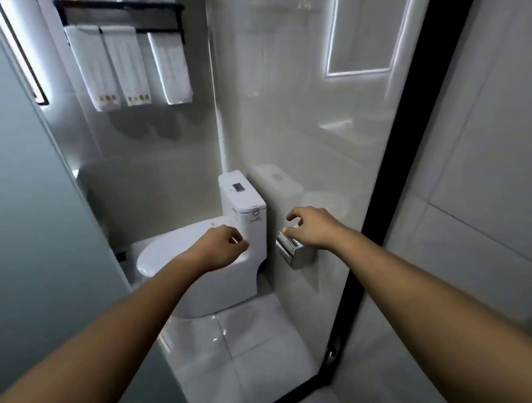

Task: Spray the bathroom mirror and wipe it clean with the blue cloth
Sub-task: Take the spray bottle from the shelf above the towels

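Note:
Both my arms reach forward and both hands hold nothing. My left hand (221, 249) hangs with loosely curled fingers over the white toilet (244, 205), between the seat lid and the tank. My right hand (312, 227) has bent, spread fingers just above a chrome paper holder (295, 254) on the wall; I cannot tell whether it touches it. A lit, black-framed panel (14, 37) runs along the far left edge and may be the mirror, seen edge-on. No spray bottle or blue cloth is in view.
A black rack (120, 12) with folded white towels hangs on the wall above the toilet. A black-framed glass partition (387, 180) stands to the right of my right arm. A frosted grey panel (13, 209) fills the left side. Glossy white floor tiles lie below.

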The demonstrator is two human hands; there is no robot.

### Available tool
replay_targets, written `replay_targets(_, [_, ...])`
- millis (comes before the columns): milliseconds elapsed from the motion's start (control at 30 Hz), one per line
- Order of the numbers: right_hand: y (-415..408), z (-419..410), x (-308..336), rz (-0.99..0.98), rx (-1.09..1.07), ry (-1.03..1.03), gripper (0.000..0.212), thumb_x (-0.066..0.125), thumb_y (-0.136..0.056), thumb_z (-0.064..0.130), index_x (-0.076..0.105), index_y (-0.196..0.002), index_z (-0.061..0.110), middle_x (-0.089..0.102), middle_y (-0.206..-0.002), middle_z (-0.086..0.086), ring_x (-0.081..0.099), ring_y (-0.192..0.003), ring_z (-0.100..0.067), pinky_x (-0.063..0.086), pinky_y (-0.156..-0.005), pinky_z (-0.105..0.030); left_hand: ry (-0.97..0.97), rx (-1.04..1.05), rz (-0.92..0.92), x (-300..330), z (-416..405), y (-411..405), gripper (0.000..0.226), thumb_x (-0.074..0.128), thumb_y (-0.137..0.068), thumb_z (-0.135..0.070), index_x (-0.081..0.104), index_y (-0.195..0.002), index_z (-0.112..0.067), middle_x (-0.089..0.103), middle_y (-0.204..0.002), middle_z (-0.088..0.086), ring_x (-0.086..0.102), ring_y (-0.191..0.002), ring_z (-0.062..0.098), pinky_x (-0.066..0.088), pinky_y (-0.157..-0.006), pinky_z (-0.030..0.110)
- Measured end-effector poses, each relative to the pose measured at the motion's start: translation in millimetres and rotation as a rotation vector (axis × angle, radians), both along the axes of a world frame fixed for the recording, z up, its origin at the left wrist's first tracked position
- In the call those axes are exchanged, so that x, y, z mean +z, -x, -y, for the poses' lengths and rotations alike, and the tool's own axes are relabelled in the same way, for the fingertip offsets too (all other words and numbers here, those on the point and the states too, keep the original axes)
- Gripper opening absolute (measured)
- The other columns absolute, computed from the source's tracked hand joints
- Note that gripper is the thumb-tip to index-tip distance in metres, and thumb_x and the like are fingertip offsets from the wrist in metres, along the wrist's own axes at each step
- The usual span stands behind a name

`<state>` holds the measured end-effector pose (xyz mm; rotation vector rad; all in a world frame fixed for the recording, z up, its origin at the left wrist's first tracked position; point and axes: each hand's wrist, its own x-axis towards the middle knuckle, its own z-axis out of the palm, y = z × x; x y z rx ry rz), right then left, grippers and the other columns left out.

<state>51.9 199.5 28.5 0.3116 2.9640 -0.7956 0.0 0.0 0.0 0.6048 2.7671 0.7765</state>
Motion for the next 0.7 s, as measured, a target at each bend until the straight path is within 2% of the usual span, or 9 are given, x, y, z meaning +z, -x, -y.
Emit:
replay_targets(200, [48,-25,-21,0.085,0.083,0.051,0.047,0.059,-0.093,0.034,0.053,-0.135,0.017,0.054,-0.136,-0.008,0.051,-0.122,-0.024,0.038,-0.089,-0.024,-0.033,0.151,0.098,-23,-22,23,0.031,0.050,-0.097,-0.032,0.066,-0.114,-0.012,0.066,-0.115,0.004,0.058,-0.103,0.020,0.040,-0.082,0.025])
replay_targets(333, [79,-37,-31,0.092,0.130,0.085,0.046,0.059,-0.093,0.033,0.053,-0.134,0.016,0.053,-0.137,-0.007,0.053,-0.120,-0.024,0.040,-0.086,-0.023,-0.079,0.239,0.161,-43,-29,40,0.029,0.052,-0.095,-0.031,0.068,-0.110,-0.012,0.066,-0.113,0.003,0.057,-0.098,0.019,0.042,-0.081,0.026])
replay_targets(500, [116,-42,-38,0.122,0.186,0.068,0.049,0.058,-0.093,0.034,0.051,-0.137,0.015,0.051,-0.141,-0.007,0.048,-0.128,-0.023,0.038,-0.098,-0.026,-0.117,0.299,0.224,-49,-31,74,0.025,0.054,-0.095,-0.031,0.068,-0.103,-0.012,0.063,-0.102,0.001,0.055,-0.095,0.019,0.040,-0.078,0.027])
replay_targets(600, [143,-45,-36,0.105,0.205,0.100,0.047,0.058,-0.094,0.034,0.053,-0.136,0.015,0.052,-0.140,-0.008,0.048,-0.128,-0.023,0.038,-0.099,-0.026,-0.211,0.353,0.273,-49,-31,103,0.021,0.055,-0.094,-0.030,0.064,-0.090,-0.011,0.061,-0.091,0.005,0.054,-0.083,0.021,0.041,-0.071,0.028])
replay_targets(700, [173,-45,-34,0.109,0.223,0.121,0.045,0.058,-0.094,0.037,0.054,-0.134,0.017,0.052,-0.139,-0.006,0.048,-0.128,-0.022,0.038,-0.101,-0.029,-0.246,0.383,0.285,-48,-32,135,0.023,0.056,-0.094,-0.030,0.063,-0.088,-0.010,0.058,-0.087,0.007,0.051,-0.078,0.021,0.038,-0.067,0.028])
